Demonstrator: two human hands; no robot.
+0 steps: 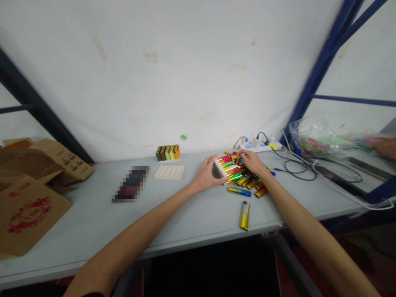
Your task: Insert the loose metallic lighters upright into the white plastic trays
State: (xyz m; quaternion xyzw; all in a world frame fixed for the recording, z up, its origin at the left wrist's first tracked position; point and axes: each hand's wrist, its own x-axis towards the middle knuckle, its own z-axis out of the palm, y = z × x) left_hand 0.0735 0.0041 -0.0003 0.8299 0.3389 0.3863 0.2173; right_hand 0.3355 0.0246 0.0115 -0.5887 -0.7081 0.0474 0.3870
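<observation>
My left hand (208, 175) grips a white tray (220, 170) of round sockets, tipped on its side, thumb at the near end. Several shiny red, green and silver lighter-shaped tubes (230, 168) stick out of it to the right. My right hand (251, 161) is just right of these, over a loose pile of similar tubes (247, 180). Its fingers are pinched together, and what they hold, if anything, is hidden. A yellow-and-blue tube (239, 191) lies near the pile. Closer to the table edge lies a yellow-and-silver tube (244, 215) with a dark end.
Left of my hands are an empty white socket tray (169, 172) and a filled tray of upright tubes (167, 152). A blurred-out dark object (130, 184) and cardboard boxes (37, 206) lie farther left. A power strip (260, 144), cables and another person's hand (385, 147) are right.
</observation>
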